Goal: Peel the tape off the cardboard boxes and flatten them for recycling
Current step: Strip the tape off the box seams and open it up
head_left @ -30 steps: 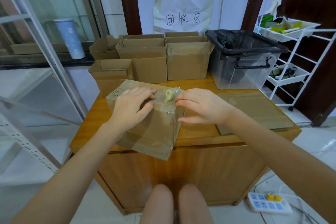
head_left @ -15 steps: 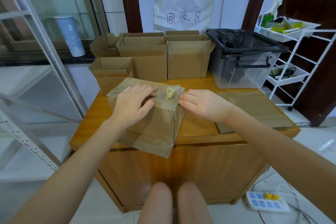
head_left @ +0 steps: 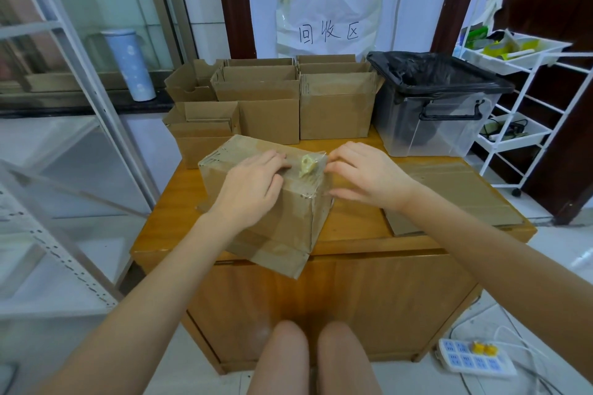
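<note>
A taped cardboard box [head_left: 266, 199] sits tilted at the near edge of the wooden desk [head_left: 349, 228], one loose flap hanging over the front. The left hand [head_left: 253, 183] lies across the top of the box with its fingers laid flat and slightly bent, pressing down — it grips nothing. The right hand [head_left: 365, 175] is at the box's right top corner, fingertips drawn together on the edge of the clear tape [head_left: 316, 159] there; the pinch itself is too small to make out, so I cannot tell whether it actually holds the tape. A crumpled yellowish wad of tape [head_left: 306, 165] sticks up between the two hands on the box top.

Behind the box stand several open cardboard boxes [head_left: 269, 99] in a cluster, and to their right a clear plastic bin [head_left: 433, 112] lined with a black bag. Flattened cardboard [head_left: 449, 192] lies on the right part of the desk. A paper sign [head_left: 327, 29] with handwritten characters hangs on the wall — a white wire rack [head_left: 526, 99] stands at the far right, and a power strip [head_left: 475, 357] lies on the floor.
</note>
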Action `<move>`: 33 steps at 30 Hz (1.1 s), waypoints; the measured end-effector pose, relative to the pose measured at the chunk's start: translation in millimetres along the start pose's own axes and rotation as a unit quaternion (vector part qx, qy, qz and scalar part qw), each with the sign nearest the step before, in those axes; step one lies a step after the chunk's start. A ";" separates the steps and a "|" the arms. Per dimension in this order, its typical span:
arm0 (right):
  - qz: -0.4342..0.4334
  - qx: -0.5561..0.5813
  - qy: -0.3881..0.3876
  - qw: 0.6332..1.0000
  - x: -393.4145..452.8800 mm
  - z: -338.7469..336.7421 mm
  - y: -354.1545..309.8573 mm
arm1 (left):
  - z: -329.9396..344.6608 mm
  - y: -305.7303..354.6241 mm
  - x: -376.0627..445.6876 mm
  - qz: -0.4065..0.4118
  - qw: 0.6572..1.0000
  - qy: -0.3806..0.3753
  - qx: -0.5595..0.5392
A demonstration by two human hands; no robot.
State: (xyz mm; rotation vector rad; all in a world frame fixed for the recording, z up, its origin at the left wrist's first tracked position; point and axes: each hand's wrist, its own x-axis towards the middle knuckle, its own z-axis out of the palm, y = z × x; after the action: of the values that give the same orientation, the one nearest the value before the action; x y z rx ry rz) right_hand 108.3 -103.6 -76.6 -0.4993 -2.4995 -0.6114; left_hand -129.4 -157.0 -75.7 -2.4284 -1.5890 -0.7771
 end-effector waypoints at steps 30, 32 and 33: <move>-0.022 -0.011 -0.035 0.999 8.3 -9.6 16.0 | 8.0 3.8 1.1 -0.021 0.997 0.066 -0.020; -0.040 -0.017 -0.033 0.998 7.9 -8.3 17.0 | 8.4 3.1 2.1 -0.023 0.997 0.064 -0.021; -0.051 -0.027 -0.027 0.998 6.6 -5.8 17.5 | 8.8 2.8 2.4 -0.024 0.997 0.065 -0.021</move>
State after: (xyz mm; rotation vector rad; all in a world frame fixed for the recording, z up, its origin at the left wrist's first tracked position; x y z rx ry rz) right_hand 113.2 -90.5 -62.9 -0.4151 -2.5791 -0.7155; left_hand -123.1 -152.9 -81.6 -2.3239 -1.6024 -0.9644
